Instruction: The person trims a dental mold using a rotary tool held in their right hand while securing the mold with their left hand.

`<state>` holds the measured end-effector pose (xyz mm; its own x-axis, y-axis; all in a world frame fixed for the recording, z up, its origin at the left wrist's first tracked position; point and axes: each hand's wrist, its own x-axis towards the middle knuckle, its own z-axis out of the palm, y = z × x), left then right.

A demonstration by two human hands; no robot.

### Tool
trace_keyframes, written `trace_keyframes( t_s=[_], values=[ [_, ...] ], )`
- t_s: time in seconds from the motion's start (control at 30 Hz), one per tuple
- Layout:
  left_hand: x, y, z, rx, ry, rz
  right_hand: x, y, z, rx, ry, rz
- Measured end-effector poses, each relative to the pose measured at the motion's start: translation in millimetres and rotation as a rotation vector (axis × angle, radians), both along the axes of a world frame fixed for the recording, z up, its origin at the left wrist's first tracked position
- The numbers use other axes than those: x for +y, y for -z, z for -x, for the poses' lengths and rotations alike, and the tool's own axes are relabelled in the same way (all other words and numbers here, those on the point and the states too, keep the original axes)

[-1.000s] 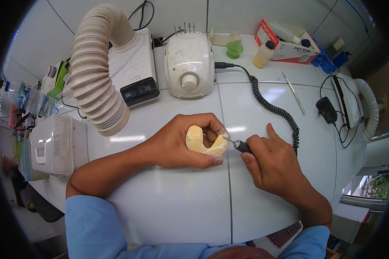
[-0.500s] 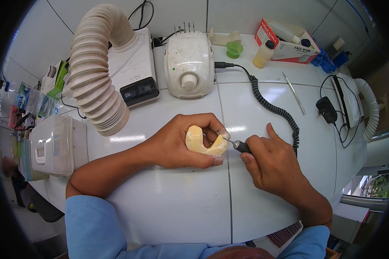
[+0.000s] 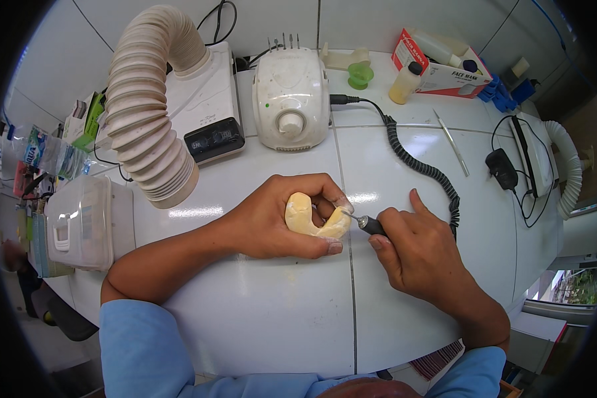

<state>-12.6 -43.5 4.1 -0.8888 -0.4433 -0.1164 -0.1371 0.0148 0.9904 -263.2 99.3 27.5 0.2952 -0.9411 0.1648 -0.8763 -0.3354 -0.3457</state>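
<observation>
Your left hand (image 3: 268, 215) has the cast (image 3: 302, 220) wrapped between thumb and fingers, lifted over the table (image 3: 272, 325); your right hand (image 3: 421, 249) pinches the handpiece (image 3: 372, 226) like a pen, bit (image 3: 354, 216) at the cast's right arm. The work looks under way rather than finished — pale patches mark that arm, powder whitens your left thumb (image 3: 333, 247), and faint yellowish dust (image 3: 292, 273) lies on the table below. The left arm's broad end looks smoother. How much trimming is left I can't judge, and the bit's tip is too small to say whether it touches. The cord (image 3: 414, 161) runs from the control box (image 3: 290, 99) toward your right hand.
</observation>
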Motion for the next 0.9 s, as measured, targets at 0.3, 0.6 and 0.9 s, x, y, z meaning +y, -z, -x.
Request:
trace_keyframes(
  t_s=[0.3,0.6,0.9],
  values=[
    [1.4,0.3,0.6,0.008,-0.008,-0.019,0.1,0.9,-0.1,0.002,-0.004,0.023],
    [1.1,1.0,0.1,0.004,-0.006,-0.018,0.1,0.3,-0.5,0.007,-0.002,0.021],
    [0.9,-0.6,0.2,0.0,0.001,-0.022,0.2,0.4,0.0,0.007,-0.003,0.017]
  ],
)
